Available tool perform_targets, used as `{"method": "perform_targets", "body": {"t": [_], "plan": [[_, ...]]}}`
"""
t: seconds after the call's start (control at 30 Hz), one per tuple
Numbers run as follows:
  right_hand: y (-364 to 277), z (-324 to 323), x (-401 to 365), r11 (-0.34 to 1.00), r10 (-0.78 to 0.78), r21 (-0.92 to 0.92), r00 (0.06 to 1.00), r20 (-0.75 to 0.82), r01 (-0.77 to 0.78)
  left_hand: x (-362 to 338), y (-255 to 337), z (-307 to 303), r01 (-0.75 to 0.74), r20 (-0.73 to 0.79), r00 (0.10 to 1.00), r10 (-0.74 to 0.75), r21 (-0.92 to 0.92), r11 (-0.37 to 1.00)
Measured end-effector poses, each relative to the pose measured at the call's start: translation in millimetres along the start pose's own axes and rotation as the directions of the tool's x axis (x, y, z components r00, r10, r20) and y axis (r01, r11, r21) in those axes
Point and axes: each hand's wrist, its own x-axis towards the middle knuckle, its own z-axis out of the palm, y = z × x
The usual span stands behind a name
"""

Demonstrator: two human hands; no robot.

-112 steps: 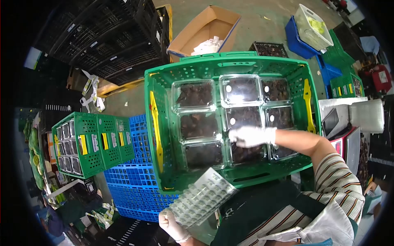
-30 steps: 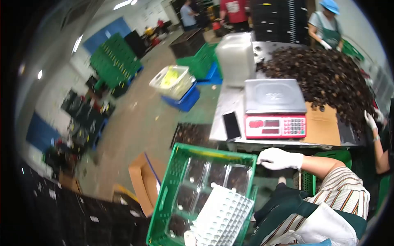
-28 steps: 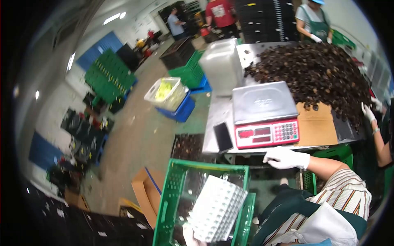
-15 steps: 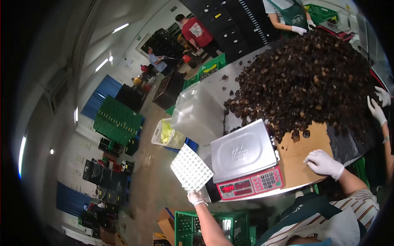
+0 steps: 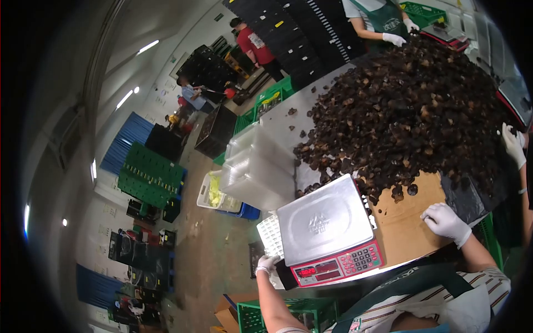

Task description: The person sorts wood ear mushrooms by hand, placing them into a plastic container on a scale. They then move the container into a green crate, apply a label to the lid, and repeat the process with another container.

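My left hand (image 5: pixel 267 264), in a white glove, grips the lower edge of a white plastic tray with a grid of small cells (image 5: pixel 270 234). Part of the tray is hidden behind the left side of a digital scale (image 5: pixel 325 219). The scale has a bare steel pan and a red front with lit digits and keys. Over the brown cardboard (image 5: pixel 408 219) right of the scale is my gloved right hand (image 5: pixel 446 222), its fingers curled together and nothing showing in them. A large heap of dark brown, flat, shell-like pieces (image 5: pixel 405 111) covers the table beyond.
Stacked clear plastic containers (image 5: pixel 258 166) stand left of the heap. A green crate (image 5: pixel 288 313) sits below the table edge. One co-worker's gloved hand (image 5: pixel 395 39) is at the heap's far side; another's gloved hand (image 5: pixel 513 145) is at the right.
My left hand has brought the tray down and in against the scale's left side, where it is now partly hidden. My right hand has shifted slightly right, staying curled. The view has moved.
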Motion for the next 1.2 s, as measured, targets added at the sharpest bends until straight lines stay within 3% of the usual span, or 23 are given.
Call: {"method": "perform_targets", "body": {"t": [0.03, 0.07, 0.13, 0.23, 0.27, 0.3, 0.4, 0.47, 0.5, 0.53, 0.57, 0.6, 0.63, 0.7, 0.73, 0.77, 0.83, 0.87, 0.93, 1.03, 1.13, 1.17, 1.2], "plan": [[-5, 1, 4, 1.000, 0.017, 0.004, 1.000, -0.013, -0.017, -26, 22, -6, 0.016, -0.014, 1.000, -0.014, 0.151, 0.988], [-8, 4, 8, 1.000, 0.017, 0.002, 1.000, -0.021, -0.017, -15, 18, -19, 0.055, 0.051, 0.997, -0.063, 0.134, 0.989], [-12, 12, 14, 1.000, 0.015, 0.003, 0.999, -0.039, -0.014, -43, 40, -33, 0.051, -0.020, 0.999, -0.048, 0.217, 0.975], [-19, 19, 27, 0.999, 0.044, -0.027, 0.999, -0.032, -0.045, 25, 21, -81, -0.166, -0.078, 0.974, 0.212, 0.390, 0.906], [-22, 22, 32, 0.998, 0.042, -0.044, 0.998, -0.048, -0.044, -42, 81, -77, -0.230, -0.307, 0.884, 0.353, 0.373, 0.899], [-25, 26, 36, 0.997, 0.045, -0.062, 0.997, -0.067, -0.049, -2, 77, -95, -0.502, -0.436, 0.701, 0.565, 0.262, 0.825], [-42, 28, 44, 0.995, 0.063, -0.078, 0.998, -0.027, -0.065, -3, 167, -130, -0.719, -0.537, 0.460, 0.707, 0.243, 0.652], [-46, 38, 43, 0.996, 0.045, -0.074, 0.999, 0.008, -0.044, 15, 220, -141, -0.756, -0.544, 0.368, 0.754, 0.297, 0.583], [-48, 43, 41, 0.996, 0.060, -0.074, 0.997, 0.049, -0.056, 19, 244, -144, -0.794, -0.469, 0.383, 0.796, 0.274, 0.543], [-50, 47, 38, 0.995, 0.077, -0.075, 0.993, 0.088, -0.071, 30, 262, -142, -0.710, -0.490, 0.302, 0.818, 0.457, 0.536], [-52, 50, 34, 0.995, 0.080, -0.075, 0.991, 0.103, -0.072, 51, 278, -146, -0.598, -0.405, 0.315, 0.858, 0.618, 0.511], [-52, 53, 30, 0.995, 0.079, -0.072, 0.990, 0.119, -0.070, 85, 288, -150, -0.600, -0.363, 0.350, 0.863, 0.621, 0.505], [-51, 54, 23, 0.993, 0.100, -0.068, 0.989, 0.107, -0.093, 82, 301, -144, -0.551, -0.414, 0.461, 0.785, 0.559, 0.619], [-48, 57, 11, 0.991, 0.128, -0.049, 0.988, 0.090, -0.124, 72, 317, -142, -0.502, -0.359, 0.494, 0.792, 0.626, 0.597], [-47, 57, 5, 0.988, 0.153, -0.048, 0.986, 0.063, -0.150, 42, 327, -134, -0.446, -0.331, 0.560, 0.759, 0.652, 0.613], [-45, 56, -1, 0.984, 0.171, -0.048, 0.984, 0.044, -0.169, 65, 331, -140, -0.385, -0.348, 0.567, 0.747, 0.690, 0.614], [-38, 55, -10, 0.977, 0.210, -0.047, 0.977, 0.033, -0.209, 51, 335, -128, -0.322, -0.403, 0.459, 0.792, 0.755, 0.571], [-34, 56, -13, 0.972, 0.233, -0.042, 0.972, 0.039, -0.232, 31, 338, -118, -0.231, -0.436, 0.496, 0.751, 0.767, 0.599], [-28, 58, -18, 0.965, 0.262, -0.032, 0.963, 0.057, -0.261, 29, 331, -116, -0.209, -0.409, 0.406, 0.817, 0.829, 0.519], [-19, 59, -18, 0.968, 0.250, -0.023, 0.966, 0.062, -0.249, 22, 328, -116, -0.181, -0.435, 0.440, 0.786, 0.814, 0.552], [-16, 53, -17, 0.973, 0.231, -0.012, 0.973, 0.022, -0.231, 12, 316, -121, -0.296, -0.455, 0.104, 0.885, 0.835, 0.464], [-13, 52, -18, 0.975, 0.221, -0.015, 0.975, 0.009, -0.221, 21, 312, -128, -0.462, -0.561, 0.111, 0.820, 0.702, 0.542], [-9, 50, -19, 0.977, 0.211, -0.020, 0.977, -0.003, -0.211, 4, 307, -115, -0.652, -0.660, 0.027, 0.751, 0.557, 0.514]]}}
